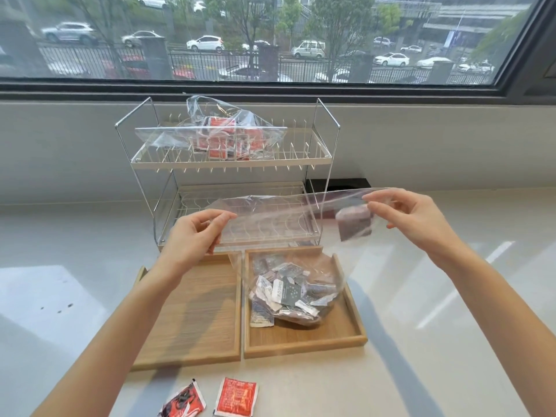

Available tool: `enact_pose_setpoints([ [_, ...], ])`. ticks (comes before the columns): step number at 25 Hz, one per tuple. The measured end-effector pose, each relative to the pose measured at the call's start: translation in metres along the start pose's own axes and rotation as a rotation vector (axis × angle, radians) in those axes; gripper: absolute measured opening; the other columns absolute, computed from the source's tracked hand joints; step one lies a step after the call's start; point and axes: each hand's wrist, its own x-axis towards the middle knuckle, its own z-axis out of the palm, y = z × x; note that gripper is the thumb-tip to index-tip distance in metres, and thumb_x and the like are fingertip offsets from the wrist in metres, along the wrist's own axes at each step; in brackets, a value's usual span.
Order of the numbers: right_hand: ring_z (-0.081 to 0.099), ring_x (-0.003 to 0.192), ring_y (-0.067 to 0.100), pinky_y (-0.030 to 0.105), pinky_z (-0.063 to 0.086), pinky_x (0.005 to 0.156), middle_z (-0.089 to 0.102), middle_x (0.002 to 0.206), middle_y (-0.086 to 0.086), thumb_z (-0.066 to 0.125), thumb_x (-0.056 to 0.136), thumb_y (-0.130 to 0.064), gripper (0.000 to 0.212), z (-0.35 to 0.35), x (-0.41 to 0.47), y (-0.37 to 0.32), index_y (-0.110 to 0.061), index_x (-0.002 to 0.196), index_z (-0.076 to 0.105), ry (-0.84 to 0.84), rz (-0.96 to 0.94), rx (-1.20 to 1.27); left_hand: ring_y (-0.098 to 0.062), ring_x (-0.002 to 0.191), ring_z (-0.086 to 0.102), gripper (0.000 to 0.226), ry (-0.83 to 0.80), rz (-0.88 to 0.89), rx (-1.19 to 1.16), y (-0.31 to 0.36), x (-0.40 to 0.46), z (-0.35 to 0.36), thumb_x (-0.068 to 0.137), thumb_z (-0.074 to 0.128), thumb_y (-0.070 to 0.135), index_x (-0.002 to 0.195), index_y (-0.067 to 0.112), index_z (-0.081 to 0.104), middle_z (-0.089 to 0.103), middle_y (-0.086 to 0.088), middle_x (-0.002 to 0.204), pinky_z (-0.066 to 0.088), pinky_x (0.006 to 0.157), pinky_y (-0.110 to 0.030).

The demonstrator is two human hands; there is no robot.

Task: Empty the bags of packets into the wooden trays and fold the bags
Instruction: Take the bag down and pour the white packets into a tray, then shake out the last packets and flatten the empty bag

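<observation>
I hold a clear plastic bag (276, 218) stretched wide above the right wooden tray (304, 341). My left hand (195, 236) pinches its left edge and my right hand (412, 218) pinches its right edge. The bag hangs mouth down, and a heap of grey and white packets (288, 296) lies under it in the right tray. One purple packet (353, 222) still sits inside the bag near my right hand. The left wooden tray (192, 314) holds nothing. A second clear bag of red packets (222, 136) rests on the top shelf of the wire rack (319, 152).
Two red packets (237, 397) lie loose on the white counter near its front edge. The two-tier rack stands right behind the trays, against the wall under a wide window.
</observation>
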Motion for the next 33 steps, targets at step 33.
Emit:
enact_pose_setpoints([
  [33,0.064,0.072,0.003,0.012,0.048,0.072,0.071,0.066,-0.01,0.034,0.089,-0.039,0.053,0.003,0.047,-0.022,-0.024,0.051,0.068,0.065,-0.19,0.36,-0.003,0.081,0.066,0.051,0.147,0.413,-0.228,0.04,0.018,-0.019,0.085,0.032,0.06,0.075,0.026,0.068,0.072,0.016,0.077,0.05,0.076,-0.012],
])
